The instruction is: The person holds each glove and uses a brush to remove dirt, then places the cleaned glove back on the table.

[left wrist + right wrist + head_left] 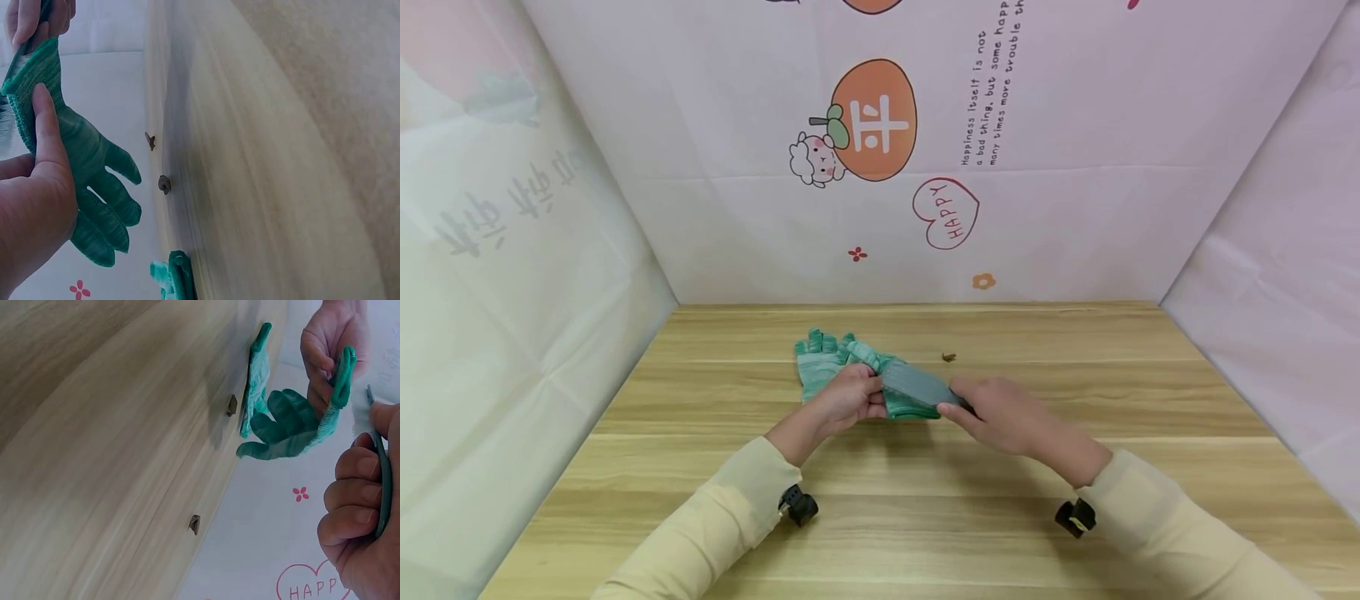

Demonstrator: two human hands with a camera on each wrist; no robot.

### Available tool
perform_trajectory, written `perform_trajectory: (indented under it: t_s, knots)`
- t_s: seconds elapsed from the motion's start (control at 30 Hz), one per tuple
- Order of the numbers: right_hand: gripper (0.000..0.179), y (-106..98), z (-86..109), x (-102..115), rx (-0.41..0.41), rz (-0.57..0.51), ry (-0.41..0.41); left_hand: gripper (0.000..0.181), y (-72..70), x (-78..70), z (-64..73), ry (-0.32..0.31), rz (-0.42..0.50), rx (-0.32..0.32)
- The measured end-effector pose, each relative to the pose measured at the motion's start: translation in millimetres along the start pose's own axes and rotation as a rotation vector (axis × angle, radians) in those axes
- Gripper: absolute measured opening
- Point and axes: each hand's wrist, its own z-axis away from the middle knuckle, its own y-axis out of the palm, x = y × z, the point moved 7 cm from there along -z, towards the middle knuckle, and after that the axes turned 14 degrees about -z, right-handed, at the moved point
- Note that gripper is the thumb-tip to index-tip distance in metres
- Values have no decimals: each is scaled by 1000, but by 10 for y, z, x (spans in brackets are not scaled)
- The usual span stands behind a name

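My left hand (842, 398) pinches a green knitted glove (94, 150) near its cuff, thumb on one face. The glove is lifted off the table, and its fingers hang down in the left wrist view. In my right hand (1003, 414) is a brush with a dark grey-green handle (384, 494), gripped with curled fingers. The brush's flat back (917, 383) covers part of the glove in the head view. Pale bristles (360, 412) lie close to the cuff; whether they touch it I cannot tell. A second green glove (816, 367) lies on the table beside my left hand.
The wood-grain table (715, 467) stands against a printed white back sheet (737, 208), with white sheets on both sides. A small brown scrap (949, 357) lies beyond the brush; the wrist views show another brown scrap (195, 524) on the tabletop.
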Motion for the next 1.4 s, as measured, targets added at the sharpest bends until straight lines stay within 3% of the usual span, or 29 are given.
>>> perform_trajectory:
  t_s: [0.5, 0.73, 1.4]
  knots:
    - [29, 32, -10, -24, -74, 32, -2, 30, 40, 5, 6, 17, 19, 57]
    - [30, 6, -8, -19, -95, 43, 10, 47, 22, -14, 23, 32, 23, 60]
    - [32, -29, -3, -49, -98, 16, 37, 46, -19, 24, 14, 4, 24, 29]
